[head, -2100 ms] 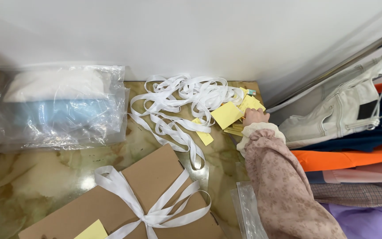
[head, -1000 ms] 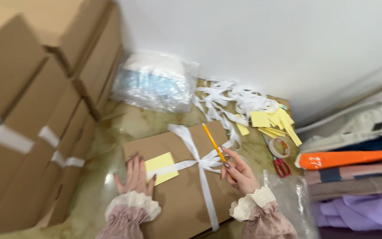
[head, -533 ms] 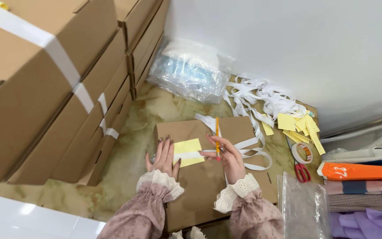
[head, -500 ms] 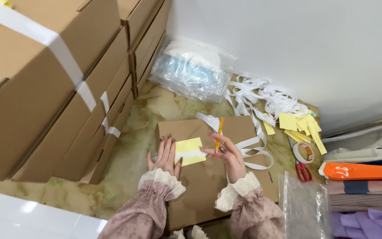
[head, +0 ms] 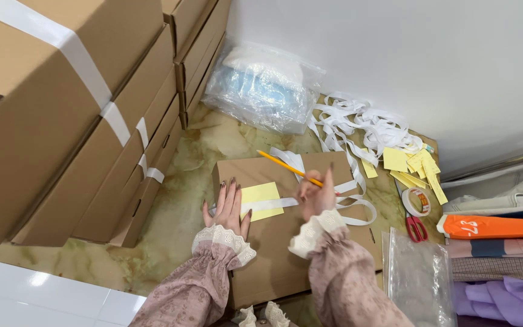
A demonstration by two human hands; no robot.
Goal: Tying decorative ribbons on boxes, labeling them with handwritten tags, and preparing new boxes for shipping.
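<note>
Marbled green-and-cream floor [head: 183, 181] runs up to a white wall, with tall stacked cardboard cartons [head: 62, 109] on the left. On the floor lies a flat brown cardboard box [head: 261, 242] tied with white ribbon [head: 286, 203], a pale yellow paper note [head: 261, 200] tucked under the band. The left hand [head: 228, 206] lies spread flat on the box, touching the note's edge. The right hand [head: 315, 197] pinches a yellow pencil [head: 286, 168], its tip near the note. Writing on the note seems to be the step in hand; that calls for the left hand to pin the paper steady. Red-handled scissors [head: 414, 224] and a tape roll [head: 417, 201] lie to the right.
</note>
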